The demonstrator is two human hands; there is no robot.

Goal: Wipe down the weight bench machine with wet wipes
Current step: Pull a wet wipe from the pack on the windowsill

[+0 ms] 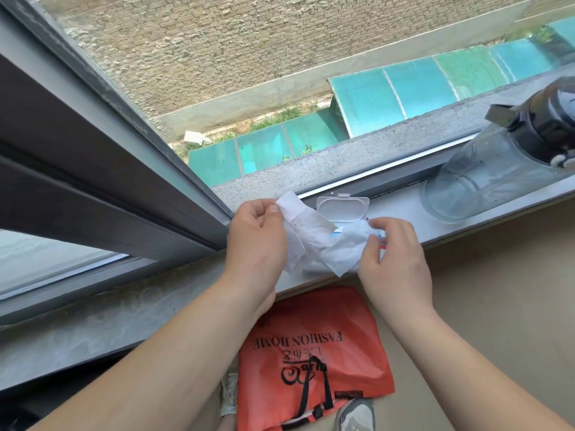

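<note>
- Wet wipe (314, 241): held in the air just above the windowsill (466, 213), stretched between both hands, right in front of the open wipe pack.
- Left hand (255, 241): thumb and curled fingers pinch the wipe's upper left corner, which sticks up past the thumb.
- Right hand (395, 256): fingers curled on the bunched right end of the wipe, gripping it. It sits over the pack, so the pack body is mostly hidden.
- Pack lid (342, 206): white flip lid, standing open behind the wipe. Only slivers of blue and red wrapper show beneath.
- Wipe look: white, thin, limp. Left half is a flat folded panel with clear creases, right half is crumpled and twisted, lower edge droops. Not yet spread out; reads as damp, can't confirm.
- Progress, my read: very early, still the fetch-a-wipe stage. Wipe looks clear of the pack or nearly so; can't tell whether its tail is still in the opening.
- Weight bench machine: not in view, so no wiping can be credited as done.
- Left to do: unfold the wipe, shut the lid, go to the machine, wipe it. That is basically the whole job.
- Also there: clear bottle (497, 172) with a black cap on the sill to the right, well apart; orange bag (311, 353) on the floor below the hands.
</note>
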